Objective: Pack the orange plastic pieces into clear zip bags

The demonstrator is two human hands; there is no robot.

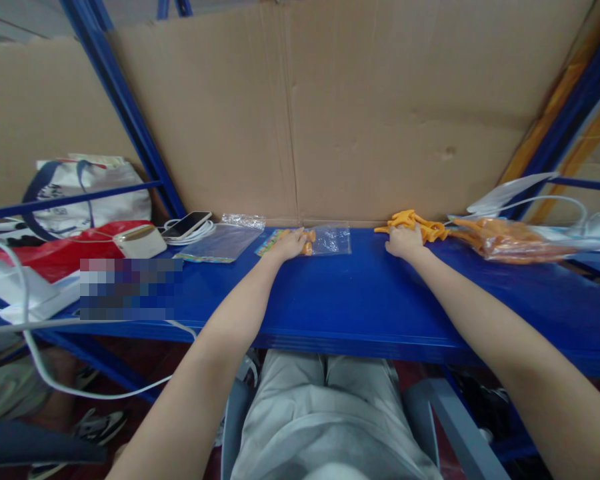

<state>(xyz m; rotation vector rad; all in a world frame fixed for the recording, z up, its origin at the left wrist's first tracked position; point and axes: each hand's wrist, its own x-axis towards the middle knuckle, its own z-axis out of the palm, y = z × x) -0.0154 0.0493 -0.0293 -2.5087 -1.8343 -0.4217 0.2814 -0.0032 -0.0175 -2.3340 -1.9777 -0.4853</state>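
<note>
My left hand (pixel 289 245) is closed over small orange plastic pieces (pixel 309 245) at the back of the blue table. A clear plastic bag (pixel 333 240) lies flat under and beside it, and a colourful printed strip (pixel 270 243) shows at its left. My right hand (pixel 405 241) is at the near left side of a loose pile of orange plastic pieces (pixel 433 231), its fingers curled on one of them. The exact shape of the pieces is too small to make out. Farther left lies another flat clear bag (pixel 225 241) with a printed edge.
A clear bag full of orange pieces (pixel 520 243) sits right of the pile. At left are a phone (pixel 187 225) on a coiled white cable, a white power bank (pixel 140 241), a red bag (pixel 70 250) and a cloth bag (pixel 95 197). A cardboard wall (pixel 350 113) stands behind the table (pixel 340 300).
</note>
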